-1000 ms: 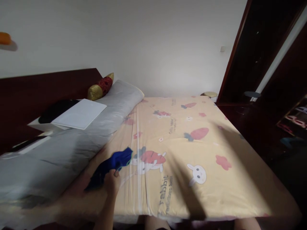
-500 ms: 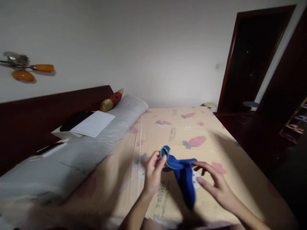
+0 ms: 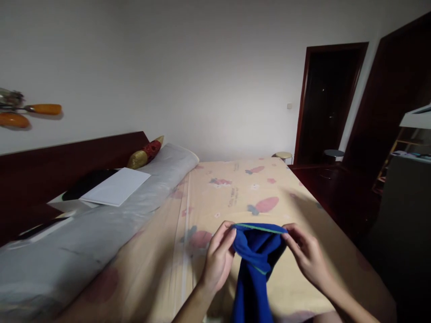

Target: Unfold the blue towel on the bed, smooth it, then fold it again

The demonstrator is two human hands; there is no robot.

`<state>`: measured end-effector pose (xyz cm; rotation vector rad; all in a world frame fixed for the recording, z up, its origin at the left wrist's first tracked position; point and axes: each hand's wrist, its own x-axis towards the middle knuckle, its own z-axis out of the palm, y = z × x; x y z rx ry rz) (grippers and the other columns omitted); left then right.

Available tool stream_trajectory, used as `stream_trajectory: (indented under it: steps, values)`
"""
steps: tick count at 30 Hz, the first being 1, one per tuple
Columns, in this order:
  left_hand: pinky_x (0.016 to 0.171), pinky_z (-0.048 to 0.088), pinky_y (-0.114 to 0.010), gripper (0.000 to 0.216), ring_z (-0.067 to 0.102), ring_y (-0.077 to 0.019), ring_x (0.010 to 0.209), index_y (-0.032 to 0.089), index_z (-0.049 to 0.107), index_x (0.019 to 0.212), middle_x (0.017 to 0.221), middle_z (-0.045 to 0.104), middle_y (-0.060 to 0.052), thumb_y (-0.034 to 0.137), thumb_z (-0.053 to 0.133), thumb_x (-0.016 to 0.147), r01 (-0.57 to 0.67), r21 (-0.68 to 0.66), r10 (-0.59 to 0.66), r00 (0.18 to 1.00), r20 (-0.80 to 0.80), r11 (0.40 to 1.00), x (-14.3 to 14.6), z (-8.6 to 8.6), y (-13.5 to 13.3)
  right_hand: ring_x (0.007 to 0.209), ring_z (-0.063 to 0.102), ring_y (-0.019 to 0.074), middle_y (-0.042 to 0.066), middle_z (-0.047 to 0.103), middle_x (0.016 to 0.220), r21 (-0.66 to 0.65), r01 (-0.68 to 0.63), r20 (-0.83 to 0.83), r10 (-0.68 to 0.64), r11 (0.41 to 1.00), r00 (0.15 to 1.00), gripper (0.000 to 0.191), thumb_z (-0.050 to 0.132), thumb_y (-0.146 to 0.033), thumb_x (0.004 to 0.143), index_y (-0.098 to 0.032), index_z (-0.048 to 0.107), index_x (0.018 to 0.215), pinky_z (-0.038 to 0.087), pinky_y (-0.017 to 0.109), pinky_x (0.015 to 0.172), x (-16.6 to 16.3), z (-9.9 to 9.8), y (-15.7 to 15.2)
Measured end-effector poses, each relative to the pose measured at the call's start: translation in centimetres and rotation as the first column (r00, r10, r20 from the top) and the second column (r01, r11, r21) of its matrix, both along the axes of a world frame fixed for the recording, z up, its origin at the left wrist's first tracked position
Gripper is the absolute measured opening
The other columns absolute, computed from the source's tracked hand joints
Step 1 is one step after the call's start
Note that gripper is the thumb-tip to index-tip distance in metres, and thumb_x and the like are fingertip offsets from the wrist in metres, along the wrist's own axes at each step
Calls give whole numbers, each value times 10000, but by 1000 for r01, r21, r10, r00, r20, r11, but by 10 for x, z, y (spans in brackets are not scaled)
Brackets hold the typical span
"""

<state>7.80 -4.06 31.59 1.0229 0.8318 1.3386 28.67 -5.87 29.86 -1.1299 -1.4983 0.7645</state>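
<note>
A blue garment (image 3: pixel 253 269) with a thin green hem hangs in front of me above the near edge of the bed. My left hand (image 3: pixel 218 260) pinches the left end of its top edge. My right hand (image 3: pixel 307 255) pinches the right end, so the hem is stretched straight between the two hands. The rest of the cloth droops down out of the bottom of the view. Under it lies the yellow sheet (image 3: pixel 242 197) printed with carrots and rabbits.
A long grey bolster (image 3: pixel 101 233) runs along the dark headboard (image 3: pixel 50 170) on the left, with a white flat box (image 3: pixel 116 186) and a red-gold cushion (image 3: pixel 144 152) on it. A round stool (image 3: pixel 283 155) and a dark doorway (image 3: pixel 328 103) lie beyond the bed. Dark furniture lines the right side.
The garment went from my hand near the bolster to the middle of the bed. My right hand, open beside it half a second ago, now grips it, and both hands hold the hem taut.
</note>
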Motion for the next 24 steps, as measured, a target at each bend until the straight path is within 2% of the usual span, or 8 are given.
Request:
stream_trajectory:
  steps: [3,6,8,10,12,15,20,24]
  values:
    - [598,334,-186,154,354,-44,622,243,522,770,664,411,76,379,595,760,27,52,-18,985,-173,998,-10,15,-6,674,446,93,-31,506,720,-140,-77,-281,35,987,959,263,542,-486,807,-223,541,824,378,241,602,5,14,1]
    - [622,358,-201,153,419,-67,660,250,513,765,691,447,70,317,641,713,180,176,-53,829,-557,968,-26,29,-11,639,404,79,-46,456,713,-213,-152,-405,55,965,913,288,551,-508,792,-229,503,843,345,230,567,13,24,1]
    - [672,393,-215,78,500,-92,709,258,548,786,725,526,50,230,592,728,185,269,77,674,-735,945,-37,35,-14,645,418,88,-39,470,718,-187,-146,-282,90,971,955,280,544,-506,797,-229,514,835,357,242,581,22,31,-1]
    - [702,418,-218,142,549,-105,725,263,585,789,752,595,30,147,520,737,114,418,290,558,-778,901,-48,38,-14,690,458,109,-23,513,736,-118,-145,-14,144,982,989,258,539,-484,807,-225,543,803,388,261,634,32,38,-5]
    - [710,440,-208,221,562,-97,709,266,607,822,779,629,24,105,481,738,68,548,455,478,-752,834,-58,39,-12,763,512,129,-6,578,801,-78,-206,265,220,975,939,215,537,-442,820,-231,570,842,422,277,711,42,47,-11]
    - [709,461,-183,261,566,-73,697,260,611,886,806,643,30,100,453,754,20,631,580,372,-724,775,-75,38,-4,877,565,137,13,624,944,-53,-289,515,274,956,812,188,487,-361,856,-252,561,991,452,287,807,58,61,-18]
    - [713,475,-188,100,604,-76,747,237,600,837,806,650,35,238,517,781,-110,573,576,310,-757,812,-115,20,24,818,592,113,14,606,904,141,-78,645,-32,987,764,174,451,-325,865,-258,603,916,474,254,732,91,67,-13]
    - [817,488,-219,187,634,-106,866,222,627,858,873,682,2,368,527,797,-149,602,616,300,-729,785,-140,3,41,785,622,110,4,635,920,301,156,643,-321,941,695,191,489,-375,844,-272,631,920,498,240,696,117,51,-1]
